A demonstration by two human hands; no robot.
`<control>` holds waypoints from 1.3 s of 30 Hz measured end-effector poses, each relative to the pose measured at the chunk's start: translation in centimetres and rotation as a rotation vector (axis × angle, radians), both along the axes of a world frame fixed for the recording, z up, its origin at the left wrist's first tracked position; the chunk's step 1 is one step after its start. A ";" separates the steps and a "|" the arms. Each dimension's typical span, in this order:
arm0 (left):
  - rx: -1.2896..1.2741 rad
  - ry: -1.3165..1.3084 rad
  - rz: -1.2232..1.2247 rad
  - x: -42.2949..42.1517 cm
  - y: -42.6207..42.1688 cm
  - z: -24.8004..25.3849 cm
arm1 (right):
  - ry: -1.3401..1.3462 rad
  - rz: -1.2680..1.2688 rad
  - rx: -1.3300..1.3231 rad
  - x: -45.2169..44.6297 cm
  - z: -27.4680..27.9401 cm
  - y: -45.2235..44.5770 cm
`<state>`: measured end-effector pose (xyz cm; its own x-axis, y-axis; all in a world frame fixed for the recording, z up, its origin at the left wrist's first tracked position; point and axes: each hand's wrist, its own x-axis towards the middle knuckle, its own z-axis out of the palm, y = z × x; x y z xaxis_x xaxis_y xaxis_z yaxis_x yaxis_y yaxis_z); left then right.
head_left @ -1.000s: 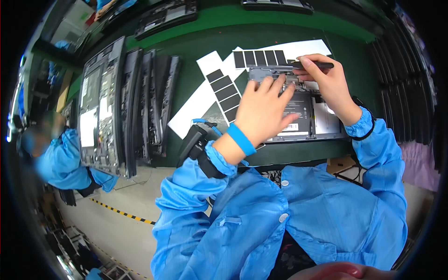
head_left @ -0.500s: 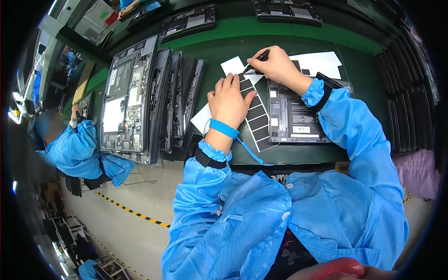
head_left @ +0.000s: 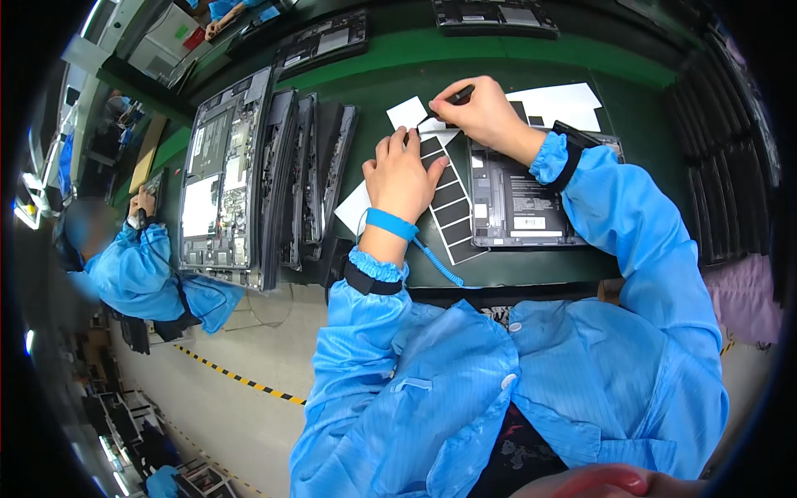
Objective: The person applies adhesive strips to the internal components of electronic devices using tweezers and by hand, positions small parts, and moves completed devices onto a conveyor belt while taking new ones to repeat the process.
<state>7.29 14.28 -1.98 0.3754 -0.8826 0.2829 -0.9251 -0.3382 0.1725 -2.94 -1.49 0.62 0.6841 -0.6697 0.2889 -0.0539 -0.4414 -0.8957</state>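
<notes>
My left hand (head_left: 400, 178) lies flat with fingers spread, on the left edge of a white sheet bearing a row of black rectangular stickers (head_left: 451, 212). My right hand (head_left: 488, 116) pinches a black pointed tool, tweezers by its shape (head_left: 440, 109). Its thin tip comes down right by my left fingertips, at the top of the sticker sheet. What the tip touches is too small to make out. Right of the sheet lies an opened laptop base (head_left: 531, 203) with its battery showing, partly covered by my right forearm. White paper pieces (head_left: 405, 114) lie around both hands.
Opened laptop bases (head_left: 224, 170) stand stacked on edge at the left. More dark panels (head_left: 730, 166) line the right side. Further units (head_left: 498, 17) rest on the line behind. A blue coiled cord (head_left: 438, 264) runs from my left wrist. A co-worker (head_left: 133, 266) sits at left.
The view has shifted slightly, moving the bench a little left in the picture. The tweezers' tip has moved slightly left, closer to my left fingertips. My left hand stays on the sheet.
</notes>
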 end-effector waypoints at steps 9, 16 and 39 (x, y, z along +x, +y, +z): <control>-0.263 0.097 -0.122 -0.9 -0.6 1.5 | -0.210 -0.005 0.131 -9.8 6.3 -0.5; -0.104 0.682 -0.846 -11.9 -3.9 5.6 | -0.095 -0.296 0.253 -22.9 2.8 -3.1; 0.009 0.428 -0.945 -17.3 -7.2 3.5 | -0.210 -0.295 0.587 -26.1 -1.3 -4.2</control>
<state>-10.01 7.09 1.56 -0.4034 -0.8709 0.2809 -0.6759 0.4905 0.5501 -29.04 -5.70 -0.66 0.4187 -0.9053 -0.0718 0.1041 0.1264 -0.9865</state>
